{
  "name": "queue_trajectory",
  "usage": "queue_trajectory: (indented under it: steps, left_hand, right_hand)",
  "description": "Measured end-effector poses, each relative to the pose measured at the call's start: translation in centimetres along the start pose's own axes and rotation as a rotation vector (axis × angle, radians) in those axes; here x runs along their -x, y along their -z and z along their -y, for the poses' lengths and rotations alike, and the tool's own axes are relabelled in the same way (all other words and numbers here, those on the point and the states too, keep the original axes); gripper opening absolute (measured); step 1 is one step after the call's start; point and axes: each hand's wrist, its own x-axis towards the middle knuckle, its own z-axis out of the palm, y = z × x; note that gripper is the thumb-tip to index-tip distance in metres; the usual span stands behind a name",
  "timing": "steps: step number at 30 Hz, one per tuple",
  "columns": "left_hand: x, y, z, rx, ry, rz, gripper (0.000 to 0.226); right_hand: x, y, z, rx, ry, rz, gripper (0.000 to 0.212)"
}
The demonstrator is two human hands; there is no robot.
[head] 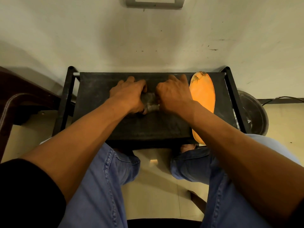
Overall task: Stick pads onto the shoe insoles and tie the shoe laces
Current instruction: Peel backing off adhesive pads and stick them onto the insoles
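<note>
Blue denim knees (102, 186) are seen closest, with a black sleeve (24, 191) on the left forearm at the lower left corner. Beyond them, a dark fabric-topped stand (148, 127) is placed against a pale wall (148, 38), and both hands are laid on its top. To the left of the left hand, part of a dark wooden piece of furniture (19, 89) is visible. The left hand (130, 94) is held with fingers curled down, and a small grey object (150, 102) is pinched between it and the right hand (172, 96), whose fingers are likewise curled onto the same piece. What this grey object is cannot be told for certain; it is judged to be an adhesive pad, or its backing, being worked between the fingertips. Just to the right of the right hand, an orange insole (203, 96) is laid lengthwise on the stand, partly hidden beneath the right forearm, with worn patches at its far end. Further right, a dark round bin (253, 112) is seen on the floor. No shoe or laces can be made out. The insole is judged to be light, thin and flexible, so it would best be held flat at its edges or pressed down at the middle while a pad is applied. The pad is expected to be soft and limp, prone to folding and sticking to itself, and is best taken by its corners.
</note>
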Motion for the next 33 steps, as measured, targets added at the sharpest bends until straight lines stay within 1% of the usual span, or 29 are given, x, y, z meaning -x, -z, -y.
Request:
queue_trajectory:
  steps: [3, 6, 8, 11, 14, 17, 20, 24, 27, 30, 33]
  left_hand:
    - [-0.1, 0.0, 0.0, -0.005, 0.001, -0.005, 0.083]
    - [-0.1, 0.0, 0.1, -0.007, 0.01, -0.001, 0.085]
    - [-0.2, -0.1, 0.1, -0.006, 0.013, -0.001, 0.088]
    - [-0.2, -0.2, 0.1, -0.002, 0.016, -0.01, 0.09]
    - [-0.1, -0.2, 0.0, -0.002, 0.012, -0.007, 0.086]
    - [-0.1, 0.0, 0.0, -0.006, 0.008, -0.002, 0.082]
    - [-0.1, 0.1, -0.1, -0.011, 0.02, 0.005, 0.083]
    - [-0.3, -0.2, 0.0, -0.003, 0.025, -0.004, 0.089]
    - [-0.4, -0.3, 0.0, 0.01, 0.03, -0.026, 0.086]
    - [-0.3, -0.2, 0.0, -0.001, 0.024, -0.01, 0.091]
    - [-0.2, 0.0, 0.0, -0.005, 0.007, -0.007, 0.085]
  right_hand:
    - [0.0, -0.1, -0.1, -0.043, 0.005, 0.002, 0.027]
    - [0.0, -0.1, 0.7, -0.173, 0.053, 0.0, 0.019]
    - [0.0, -0.2, 1.6, -0.23, 0.081, -0.004, 0.021]
    - [0.0, -0.3, 2.0, -0.196, 0.08, 0.0, 0.026]
    - [-0.1, 0.1, 0.6, -0.111, 0.006, 0.041, 0.029]
    - [-0.3, 0.0, -0.4, -0.064, -0.041, 0.05, 0.023]
    - [-0.3, -0.1, 0.0, -0.106, 0.007, 0.046, 0.021]
    - [-0.1, -0.6, 1.4, -0.26, 0.054, -0.012, 0.019]
    - [0.0, -1.1, 2.7, -0.25, 0.094, -0.069, 0.024]
    - [-0.2, -0.7, 2.1, -0.173, 0.016, -0.067, 0.028]
    - [-0.6, -0.7, 0.6, -0.129, -0.127, -0.091, 0.02]
